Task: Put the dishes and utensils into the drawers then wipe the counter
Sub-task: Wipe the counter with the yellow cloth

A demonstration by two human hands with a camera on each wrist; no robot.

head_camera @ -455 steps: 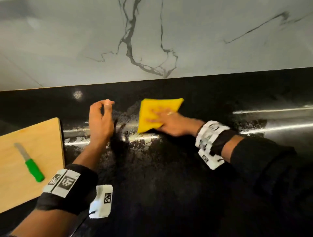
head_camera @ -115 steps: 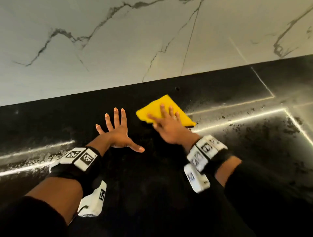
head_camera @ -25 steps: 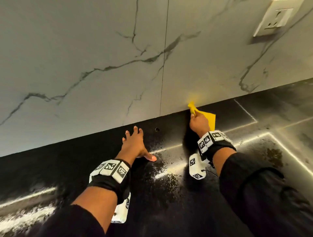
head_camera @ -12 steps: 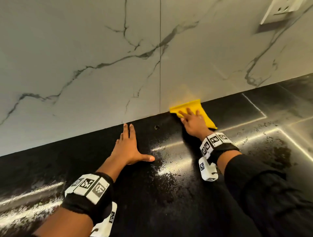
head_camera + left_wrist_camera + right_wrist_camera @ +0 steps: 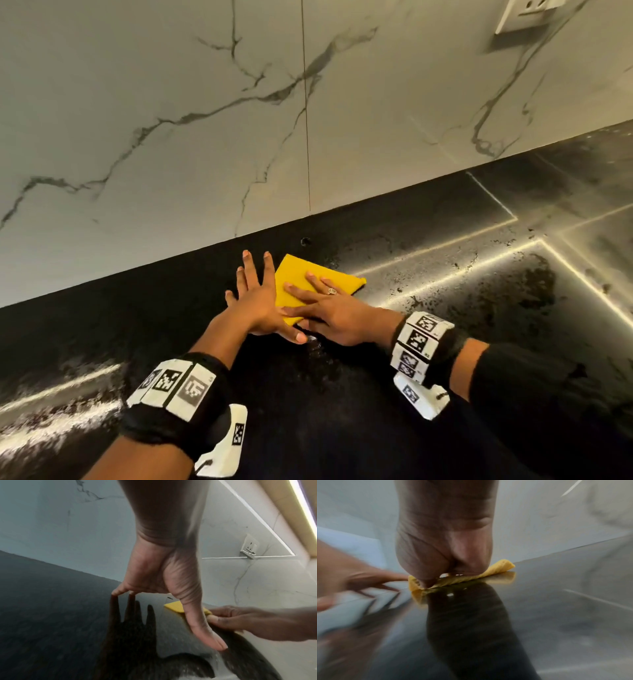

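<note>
A folded yellow cloth [image 5: 301,279] lies flat on the black glossy counter [image 5: 342,428], a short way from the wall. My right hand [image 5: 318,301] presses on it with straight, spread fingers; a ring shows on one finger. My left hand [image 5: 255,294] lies flat on the counter just left of the cloth, fingers straight, its thumb crossing under my right thumb at the cloth's near corner. In the left wrist view the cloth [image 5: 175,607] peeks out behind my left thumb. The blurred right wrist view shows the cloth [image 5: 498,568] squashed under my palm.
A white marble wall [image 5: 205,120] rises right behind the counter, with a socket [image 5: 527,13] at the top right. A small hole [image 5: 305,241] sits in the counter near the wall. Wet streaks and light-strip reflections [image 5: 445,274] cross the counter on the right.
My right hand has slid the cloth away from the wall, towards me and leftward, until it meets my left hand. My left hand stays flat on the counter.
</note>
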